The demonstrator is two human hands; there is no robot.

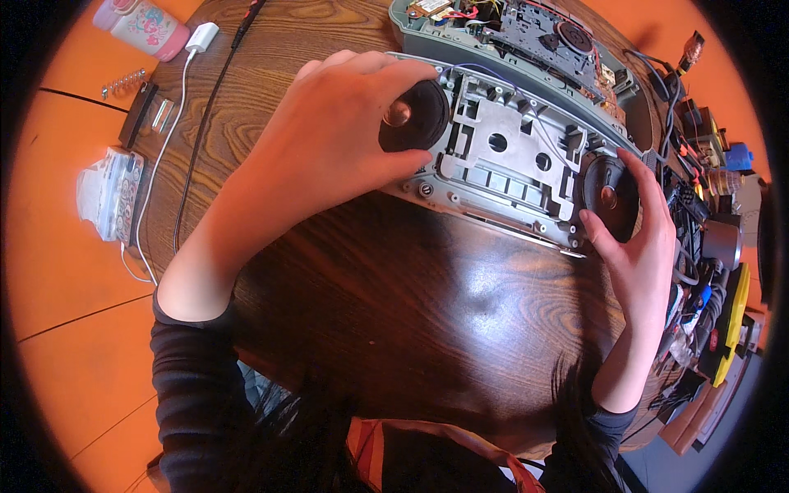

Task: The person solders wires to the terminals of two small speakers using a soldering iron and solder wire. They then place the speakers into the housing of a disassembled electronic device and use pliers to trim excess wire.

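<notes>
A grey plastic boombox front panel (501,177) lies on the table with its inner side up. Round black speakers sit at its two ends, a left speaker (421,115) and a right speaker (608,195), each with a copper-coloured centre. My left hand (349,123) spans the left end, its fingers over the far edge and its thumb beside the left speaker. Around the right end curls my right hand (645,218), thumb against the rim of the right speaker. Thin wires cross the panel. Parts of both hands' grips are hidden behind the panel.
Behind the panel stands the opened boombox body (551,49), with circuitry and loose wires. Tools and cables crowd the right side, including a yellow-edged item (734,324). At left are a pink cup (152,31), a white charger cable (168,131) and a tissue pack (111,197).
</notes>
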